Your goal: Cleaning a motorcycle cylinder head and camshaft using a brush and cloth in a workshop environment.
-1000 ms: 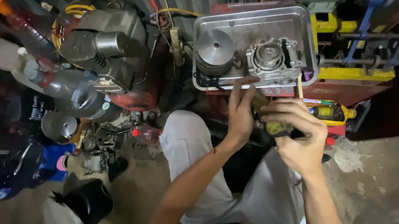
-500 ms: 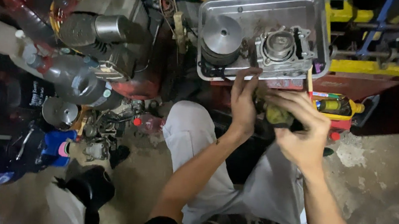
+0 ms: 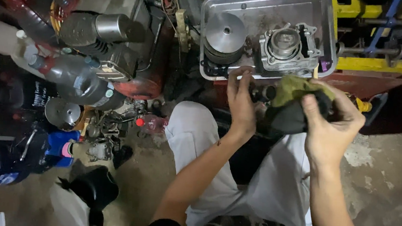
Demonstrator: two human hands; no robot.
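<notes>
Dark cylindrical part [image 3: 263, 92] — axis left-right | left hand [image 3: 241, 104] grips it | right hand [image 3: 333, 123] clutches rag [image 3: 294, 102]

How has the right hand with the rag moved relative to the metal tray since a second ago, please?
Yes. The right hand, gripping the dark rag, has risen closer to the metal tray, its fingers now near the tray's front edge.

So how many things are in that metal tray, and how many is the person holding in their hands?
In the metal tray:
Round pulley-like disc: 1
Engine cylinder block: 1
In the hands:
Small dark part at the left hand: 1
Olive-green rag in the right hand: 1
Total: 4
</notes>
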